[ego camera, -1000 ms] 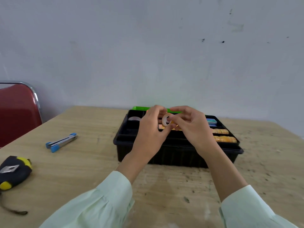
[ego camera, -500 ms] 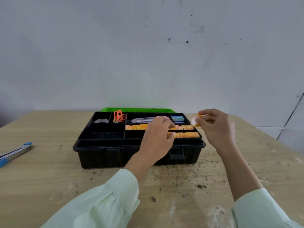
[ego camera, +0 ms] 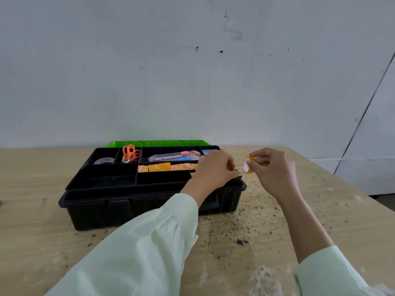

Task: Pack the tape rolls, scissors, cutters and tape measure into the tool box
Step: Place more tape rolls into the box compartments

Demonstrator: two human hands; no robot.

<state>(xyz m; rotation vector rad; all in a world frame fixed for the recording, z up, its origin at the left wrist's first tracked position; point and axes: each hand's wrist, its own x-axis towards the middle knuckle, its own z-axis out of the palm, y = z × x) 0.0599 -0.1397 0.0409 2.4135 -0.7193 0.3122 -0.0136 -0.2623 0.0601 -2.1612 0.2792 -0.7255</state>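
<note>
Two hands, frame centre: your right hand [ego camera: 271,169] pinches a small tape roll [ego camera: 248,165]; your left hand [ego camera: 213,169] rests curled on the tool box [ego camera: 149,201] rim, its grip unclear.

a plain workroom or makeshift workshop: a rough, stained plywood table [ego camera: 277,221] against a bare, scuffed grey wall [ego camera: 192,71], bearing a black compartmented tool box [ego camera: 149,206] of scissors [ego camera: 130,153] and cutters [ego camera: 174,155].

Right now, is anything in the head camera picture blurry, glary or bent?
Head view: soft even light, no glare; the right hand with its small tape roll and the near sleeve look slightly smeared; the tool box is sharp; wide-angle bends the table edges.
</note>
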